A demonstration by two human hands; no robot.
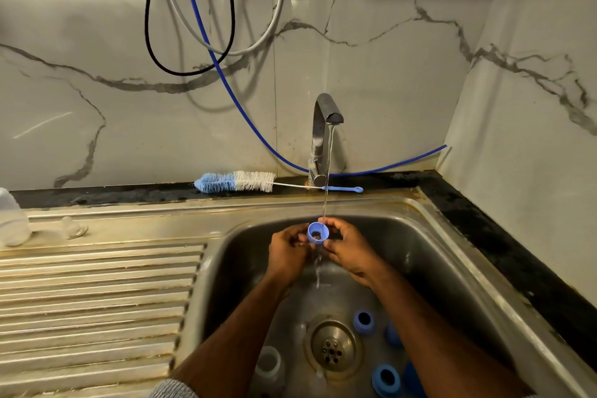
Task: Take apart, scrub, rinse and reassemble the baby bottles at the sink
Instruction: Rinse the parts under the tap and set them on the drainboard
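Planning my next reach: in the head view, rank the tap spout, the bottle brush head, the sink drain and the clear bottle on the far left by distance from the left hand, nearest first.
From the left hand:
1. Sink drain, below in the basin; tap spout, above behind. Too close to call.
2. Bottle brush head, back ledge, left of the tap; about as far as those two.
3. Clear bottle, far left on the drainboard, plainly farthest.

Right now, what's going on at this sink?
A person is rinsing a small blue bottle ring under the running tap, holding it with both the left hand and the right hand over the sink. More blue rings and a clear bottle lie in the basin near the drain. The bottle brush rests on the ledge behind, untouched.
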